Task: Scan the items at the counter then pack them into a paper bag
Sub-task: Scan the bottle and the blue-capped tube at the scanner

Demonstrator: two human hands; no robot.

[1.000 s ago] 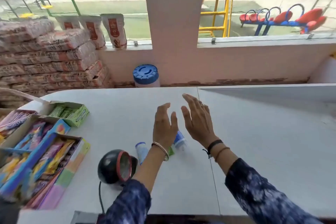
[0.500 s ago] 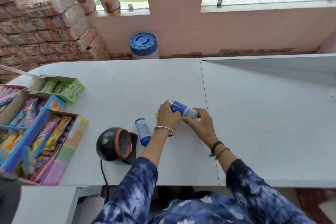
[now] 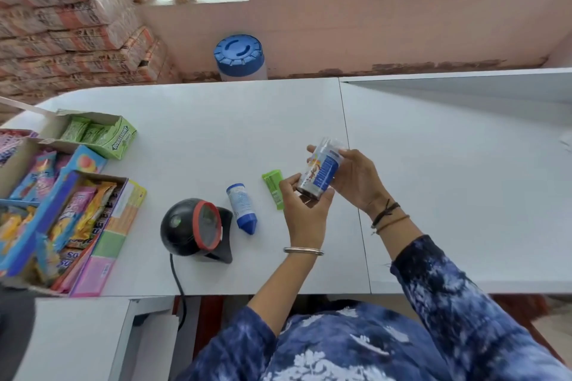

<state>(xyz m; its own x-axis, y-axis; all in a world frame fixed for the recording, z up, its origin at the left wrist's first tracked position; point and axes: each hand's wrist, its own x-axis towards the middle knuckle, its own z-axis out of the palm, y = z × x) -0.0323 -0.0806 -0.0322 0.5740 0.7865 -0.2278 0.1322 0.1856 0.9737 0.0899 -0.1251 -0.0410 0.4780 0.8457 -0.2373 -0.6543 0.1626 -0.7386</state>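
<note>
A small bottle with a blue label (image 3: pixel 322 171) is held tilted above the white counter (image 3: pixel 216 120). My left hand (image 3: pixel 305 212) grips its dark lower end and my right hand (image 3: pixel 356 179) holds its upper side. A white tube with a blue cap (image 3: pixel 243 207) lies flat on the counter left of my hands. A green flat packet (image 3: pixel 274 189) lies between the tube and my left hand. The black scanner with a red ring (image 3: pixel 195 227) sits near the front edge, its window facing right. No paper bag is in view.
Open boxes of sweets and snacks (image 3: pixel 62 216) and a green gum box (image 3: pixel 99 134) crowd the counter's left end. A blue-lidded jar (image 3: pixel 240 57) stands behind the counter. Stacked sacks (image 3: pixel 71 31) fill the back left. A raised ledge (image 3: pixel 464 86) runs along the right rear.
Both hands dropped from open above the counter, took hold of the bottle and lifted it. The bottle now tilts more upright, and the green packet beneath shows.
</note>
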